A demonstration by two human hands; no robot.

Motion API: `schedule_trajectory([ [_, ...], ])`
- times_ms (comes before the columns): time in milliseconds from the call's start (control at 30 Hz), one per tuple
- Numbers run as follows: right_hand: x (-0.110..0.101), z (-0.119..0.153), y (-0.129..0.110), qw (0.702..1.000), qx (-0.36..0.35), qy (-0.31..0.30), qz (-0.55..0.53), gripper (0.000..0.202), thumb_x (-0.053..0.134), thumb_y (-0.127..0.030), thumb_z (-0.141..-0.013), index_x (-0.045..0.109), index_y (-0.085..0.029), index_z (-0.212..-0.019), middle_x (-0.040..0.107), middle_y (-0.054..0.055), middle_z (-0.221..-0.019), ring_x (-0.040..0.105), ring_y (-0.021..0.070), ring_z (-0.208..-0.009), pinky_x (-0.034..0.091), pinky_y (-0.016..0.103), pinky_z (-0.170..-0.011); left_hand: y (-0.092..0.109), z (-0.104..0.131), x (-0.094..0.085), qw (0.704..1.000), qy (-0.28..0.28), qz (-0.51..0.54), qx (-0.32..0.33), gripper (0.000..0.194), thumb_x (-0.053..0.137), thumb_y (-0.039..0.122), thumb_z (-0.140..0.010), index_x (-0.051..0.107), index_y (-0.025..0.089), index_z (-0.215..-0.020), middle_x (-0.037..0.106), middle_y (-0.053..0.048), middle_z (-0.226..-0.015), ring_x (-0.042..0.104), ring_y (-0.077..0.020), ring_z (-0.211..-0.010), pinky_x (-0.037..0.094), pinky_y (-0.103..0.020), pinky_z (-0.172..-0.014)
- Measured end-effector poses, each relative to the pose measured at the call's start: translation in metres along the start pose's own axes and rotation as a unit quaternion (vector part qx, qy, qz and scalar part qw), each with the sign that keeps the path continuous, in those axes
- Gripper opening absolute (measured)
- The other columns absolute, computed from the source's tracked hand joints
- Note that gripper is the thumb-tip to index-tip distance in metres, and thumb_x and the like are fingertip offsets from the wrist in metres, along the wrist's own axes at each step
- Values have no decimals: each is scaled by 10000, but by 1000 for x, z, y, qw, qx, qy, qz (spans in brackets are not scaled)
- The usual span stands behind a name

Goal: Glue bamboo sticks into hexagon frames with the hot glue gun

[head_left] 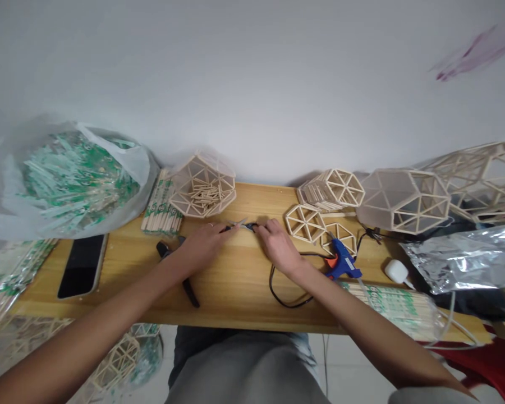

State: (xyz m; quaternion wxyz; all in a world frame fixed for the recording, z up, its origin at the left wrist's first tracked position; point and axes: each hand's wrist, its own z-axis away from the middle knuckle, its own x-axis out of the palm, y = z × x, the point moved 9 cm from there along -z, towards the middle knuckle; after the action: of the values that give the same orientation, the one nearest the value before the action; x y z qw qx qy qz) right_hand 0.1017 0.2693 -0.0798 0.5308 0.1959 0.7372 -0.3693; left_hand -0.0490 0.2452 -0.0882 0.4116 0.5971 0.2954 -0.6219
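My left hand (206,244) and my right hand (280,244) face each other over the middle of the wooden table (235,280). Between them, thin metal blades with dark handle ends cross, looking like small scissors (238,223) spread wide. The fingers of each hand are closed around one dark end; whether the two halves are joined is too small to tell. Under my left forearm lies a black-handled tool (190,293), partly hidden. A blue glue gun (343,261) rests beside my right forearm, near two flat hexagonal stick frames (305,223).
Behind my left hand stands a stick-framed bowl (185,193) holding short sticks (206,196). Leftward are a plastic bag (145,196), packed chopsticks (162,210) and a phone (82,266). On the right are stacked hexagons (345,188), a larger framed piece (382,202), a white case (396,271) and a black cord (273,286).
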Motion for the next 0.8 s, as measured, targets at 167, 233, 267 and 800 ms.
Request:
schedule_trajectory([
  [167, -2, 40, -27, 999, -6, 1, -33, 356, 453, -44, -1033, 659, -211, -1271, 667, 137, -1158, 610, 319, -1118, 566, 549, -1010, 21, 49, 0, 998, 18, 23, 59, 797, 445, -20, -926, 381, 288, -1658, 711, -94, -1215, 702, -256, -1044, 561, -404, -929],
  [233, 2, 56, -42, 999, -21, -16, -38, 417, 486, -39, -1014, 619, -228, -1361, 664, 136, -1230, 609, 326, -1183, 553, 563, -1052, 29, 71, 6, 997, 8, 30, 72, 905, 518, -35, -878, 287, 295, -1688, 706, -90, -1243, 701, -269, -1096, 551, -416, -977],
  [267, 5, 60, -48, 999, -28, -26, -37, 445, 505, -31, -1003, 607, -231, -1386, 663, 134, -1247, 609, 328, -1204, 544, 566, -1072, 31, 77, 9, 997, 0, 30, 74, 955, 556, -36, -855, 250, 291, -1698, 702, -96, -1265, 699, -280, -1122, 546, -424, -995],
  [800, -13, 46, -46, 961, 92, 4, -260, 80, 576, -288, -1091, 614, -223, -1064, 706, 95, -1042, 700, 248, -965, 611, 427, -913, 2, 94, -5, 994, 104, 36, -12, 902, 435, -54, -875, 293, 301, -1691, 702, -99, -1172, 680, -270, -1070, 563, -413, -943],
])
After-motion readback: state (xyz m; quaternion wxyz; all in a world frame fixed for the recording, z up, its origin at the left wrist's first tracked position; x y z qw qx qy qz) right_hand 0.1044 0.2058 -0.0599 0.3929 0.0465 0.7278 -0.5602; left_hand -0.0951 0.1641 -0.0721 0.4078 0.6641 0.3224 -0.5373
